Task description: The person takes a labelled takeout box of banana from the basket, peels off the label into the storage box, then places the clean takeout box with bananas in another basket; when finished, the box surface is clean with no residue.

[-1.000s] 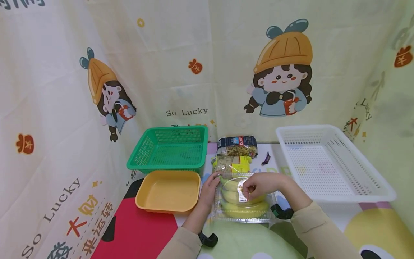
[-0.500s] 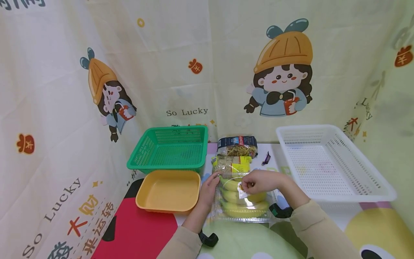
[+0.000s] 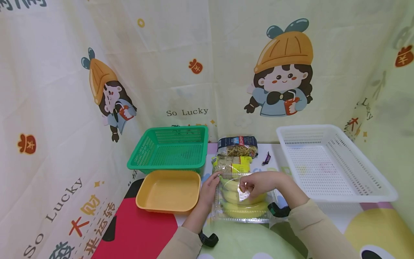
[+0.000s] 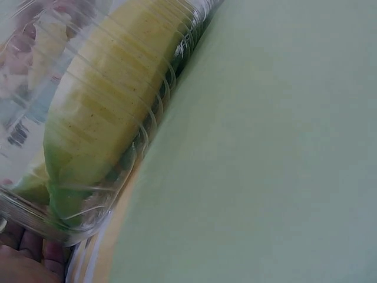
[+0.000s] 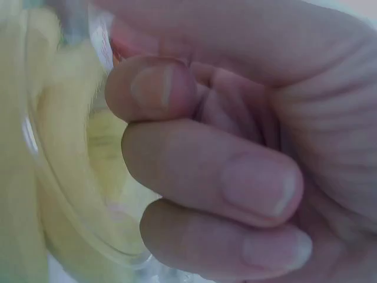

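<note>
A clear plastic clamshell box (image 3: 240,220) of bananas (image 3: 245,210) lies on the table in front of me, with a white label (image 3: 243,195) on its lid. My left hand (image 3: 208,190) holds the box by its left side; in the left wrist view its fingers (image 4: 53,252) show at the box's corner, partly hidden. Over the lid, my right hand (image 3: 262,183) pinches the upper part of the label between thumb and forefinger. Its other fingers (image 5: 206,165) are curled in toward the palm in the right wrist view, where the pinch itself is mostly covered.
Behind the box lie a yellow-labelled bag (image 3: 231,164), a dark pasta packet (image 3: 237,146) and a small purple-wrapped candy (image 3: 266,158). A green basket (image 3: 168,168) and a yellow tub (image 3: 168,208) stand at left, a white basket (image 3: 352,198) at right. A printed curtain (image 3: 226,72) hangs behind.
The right hand has shifted slightly left over the lid, with the label's upper part lifting and creasing in its pinch. The left hand and box stay in place.
</note>
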`<state>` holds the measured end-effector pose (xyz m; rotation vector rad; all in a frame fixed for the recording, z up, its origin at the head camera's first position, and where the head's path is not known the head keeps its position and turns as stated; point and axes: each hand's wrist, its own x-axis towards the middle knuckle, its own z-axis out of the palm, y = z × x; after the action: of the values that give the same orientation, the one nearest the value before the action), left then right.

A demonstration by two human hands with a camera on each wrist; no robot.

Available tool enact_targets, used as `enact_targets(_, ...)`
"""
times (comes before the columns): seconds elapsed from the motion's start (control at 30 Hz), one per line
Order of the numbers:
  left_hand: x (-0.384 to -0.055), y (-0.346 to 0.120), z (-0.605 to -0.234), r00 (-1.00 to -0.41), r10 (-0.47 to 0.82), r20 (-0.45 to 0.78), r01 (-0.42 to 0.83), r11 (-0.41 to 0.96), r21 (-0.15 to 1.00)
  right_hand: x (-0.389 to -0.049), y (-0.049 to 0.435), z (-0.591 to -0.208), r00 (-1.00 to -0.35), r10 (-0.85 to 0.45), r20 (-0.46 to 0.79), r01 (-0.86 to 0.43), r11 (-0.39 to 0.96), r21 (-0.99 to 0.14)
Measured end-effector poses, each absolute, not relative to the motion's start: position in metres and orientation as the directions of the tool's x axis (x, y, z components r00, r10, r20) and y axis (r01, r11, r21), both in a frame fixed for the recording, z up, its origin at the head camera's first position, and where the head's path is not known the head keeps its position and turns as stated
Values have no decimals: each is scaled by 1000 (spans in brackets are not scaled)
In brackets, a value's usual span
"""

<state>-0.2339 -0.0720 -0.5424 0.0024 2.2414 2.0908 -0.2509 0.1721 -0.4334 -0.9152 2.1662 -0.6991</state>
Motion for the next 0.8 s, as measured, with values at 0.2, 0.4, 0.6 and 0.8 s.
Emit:
enact_targets(0.2, -234, -73, -545, -998, 49, -37, -34, 73, 997, -252, 171, -434, -539, -784, -308, -503, 593, -628)
enact_targets(0.4, -235, -72, -545, -998, 56, -36, -32, 77, 997, -257, 175, -438, -519, -814, -261, -501, 537, -679)
enact_targets(0.6, -236, -73, -542, -995, 82, -48, -40, 93, 995, -265, 180, -445, -529, -811, -252, -321, 466, -825)
enact_targets(0.8, -234, -72, -538, -998, 56, -17, -10, 122, 992, -268, 187, -445, -572, -788, -229, -124, 359, -925)
